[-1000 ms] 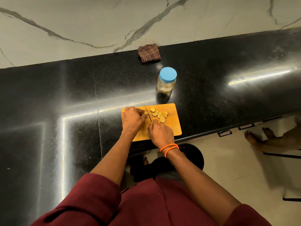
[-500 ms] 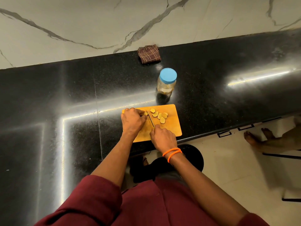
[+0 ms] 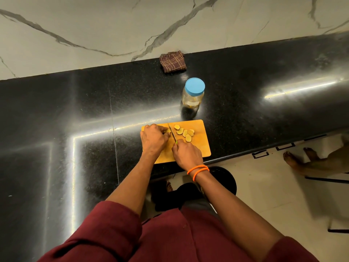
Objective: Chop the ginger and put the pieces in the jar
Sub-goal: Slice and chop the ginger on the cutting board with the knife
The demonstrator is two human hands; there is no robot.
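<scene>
Ginger (image 3: 167,131) sits on the left part of the cutting board (image 3: 200,148), almost wholly covered by the left hand (image 3: 153,138), whose fingers curl down over it and pin it in place; only a small yellowish end shows just beside the blade. Behind it, the right hand (image 3: 187,152) is wrapped round the handle of the knife (image 3: 171,133) — a sliver of green handle peeks out near the thumb — and the blade runs away from the person, right up against the left fingertips. To the right of the blade lies a loose cluster of cut slices (image 3: 185,132), some overlapping.

Slicing looks to be the step in hand, with a good part of the root already cut. Each next cut calls for the holding fingers to edge back from the blade as the stub shortens; a slip there is the main risk.

Beyond the board stands the jar (image 3: 193,96), upright, its blue lid (image 3: 194,86) on — so it must be opened before any pieces go in. A folded checked cloth (image 3: 172,61) lies farther back by the wall, on the dark countertop (image 3: 75,114).
</scene>
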